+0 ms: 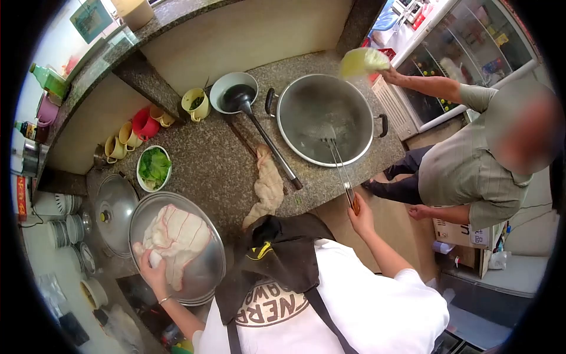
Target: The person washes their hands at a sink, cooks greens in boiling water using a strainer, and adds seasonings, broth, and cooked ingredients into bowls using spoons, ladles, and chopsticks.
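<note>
My left hand [154, 272] grips a white cloth with red stripes [180, 236], bunched on a large round metal lid [212, 265]. In my right hand [361, 217] is the handle of a long metal skimmer [338, 159]. Its far end dips into the steaming liquid in a big two-handled pot [282, 135]. Left of the pot, a black ladle [265, 138] leans with its head in a pale bowl [219, 88]. A twisted beige cloth [266, 186] lies on the counter close by.
Green leaves fill a white bowl [154, 169]; a second lid [115, 215] lies beside it. Yellow and red mugs [144, 124] line the counter's back. On the right, another person [466, 159] holds a blurred pale-green thing [362, 62] near the pot's rim. A glass-door fridge [466, 53] stands behind.
</note>
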